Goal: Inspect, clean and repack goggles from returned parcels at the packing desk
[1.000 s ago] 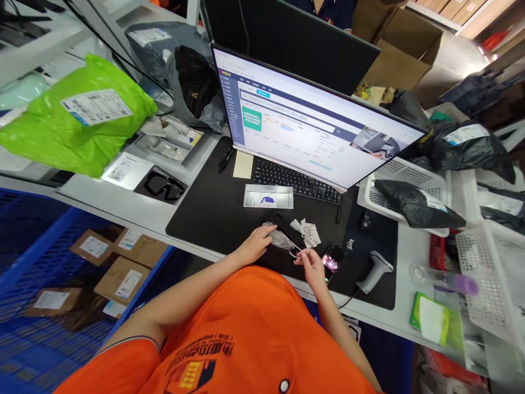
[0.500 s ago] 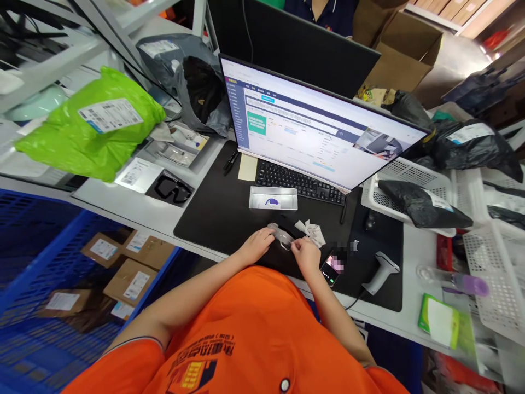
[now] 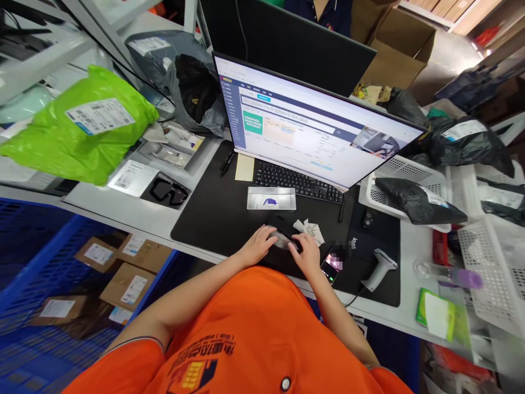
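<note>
On the black desk mat (image 3: 213,213) both my hands meet over a small clear plastic-wrapped item (image 3: 282,239). My left hand (image 3: 258,245) lies on its left end with the fingers curled on it. My right hand (image 3: 307,253) presses its right end, fingers bent down on it. A crumpled white paper (image 3: 308,228) lies just behind my right hand. A small open white box (image 3: 271,198) with a blue mark stands in front of the keyboard (image 3: 296,181).
A phone (image 3: 332,265) and a white barcode scanner (image 3: 376,269) lie to the right on the mat. A wide monitor (image 3: 307,126) stands behind. White baskets (image 3: 410,180) with black parcels are right, a green parcel (image 3: 77,126) and black goggles (image 3: 168,191) left. Blue crates (image 3: 36,246) hold boxes below.
My right hand has moved left from beside the phone to the wrapped item and now presses on it next to my left hand.
</note>
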`<state>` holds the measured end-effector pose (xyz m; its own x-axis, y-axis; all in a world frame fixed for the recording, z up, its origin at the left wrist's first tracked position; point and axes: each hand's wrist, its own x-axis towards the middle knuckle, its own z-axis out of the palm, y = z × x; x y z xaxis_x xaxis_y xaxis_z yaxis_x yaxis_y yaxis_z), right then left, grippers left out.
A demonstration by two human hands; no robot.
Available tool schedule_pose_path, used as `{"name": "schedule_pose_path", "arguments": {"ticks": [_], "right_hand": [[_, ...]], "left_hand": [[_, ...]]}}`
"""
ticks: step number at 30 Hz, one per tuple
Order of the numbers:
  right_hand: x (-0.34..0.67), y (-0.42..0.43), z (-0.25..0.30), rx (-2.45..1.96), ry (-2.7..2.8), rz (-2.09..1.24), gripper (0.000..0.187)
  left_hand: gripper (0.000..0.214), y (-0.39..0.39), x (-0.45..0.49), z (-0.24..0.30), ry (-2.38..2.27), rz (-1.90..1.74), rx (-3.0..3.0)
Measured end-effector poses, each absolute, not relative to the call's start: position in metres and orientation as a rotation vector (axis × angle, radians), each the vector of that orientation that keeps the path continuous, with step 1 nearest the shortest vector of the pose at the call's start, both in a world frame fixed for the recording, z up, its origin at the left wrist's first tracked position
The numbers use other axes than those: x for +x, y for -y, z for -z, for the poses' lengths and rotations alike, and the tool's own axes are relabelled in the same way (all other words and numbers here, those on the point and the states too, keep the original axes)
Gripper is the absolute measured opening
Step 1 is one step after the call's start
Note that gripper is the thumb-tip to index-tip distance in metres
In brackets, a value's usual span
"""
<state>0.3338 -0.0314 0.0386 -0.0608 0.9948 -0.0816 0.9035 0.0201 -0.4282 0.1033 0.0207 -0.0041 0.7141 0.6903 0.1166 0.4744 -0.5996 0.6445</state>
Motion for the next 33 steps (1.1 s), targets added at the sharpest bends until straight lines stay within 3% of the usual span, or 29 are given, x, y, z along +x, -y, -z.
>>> {"name": "schedule_pose_path", "arguments": {"ticks": [3,5,12,17,21,23,28,33], "right_hand": [[0.330,0.033,-0.038,-1.927,2.087,-0.543,0.102],[0.321,0.031,-0.034,-1.931,2.099,-0.557,0.120],[0.316,0.022,-0.030,-1.968,1.931,-0.643,0.109],[0.343,0.041,-0.051,-1.831,1.809,-0.720,0.105],[0.335,0.048,-0.076,-1.664,1.607,-0.851,0.088],[0.319,0.045,-0.087,-1.517,1.488,-1.007,0.090],[0.290,0.034,-0.101,-1.424,1.491,-1.013,0.108],[0.299,0.035,-0.100,-1.497,1.489,-0.944,0.073]], "left_hand": [[0.060,-0.022,0.106,0.005,-0.896,-0.516,2.272],[0.065,-0.024,0.109,0.005,-0.909,-0.543,2.221],[0.067,-0.024,0.091,-0.005,-1.043,-0.716,1.938],[0.086,-0.003,0.059,-0.012,-1.172,-0.834,1.523],[0.105,0.008,0.067,-0.027,-0.990,-0.780,1.189],[0.109,0.007,0.081,-0.041,-0.875,-0.753,1.055],[0.079,-0.012,0.106,-0.072,-0.807,-0.822,0.713],[0.069,-0.035,0.103,-0.080,-0.856,-0.932,0.397]]}}
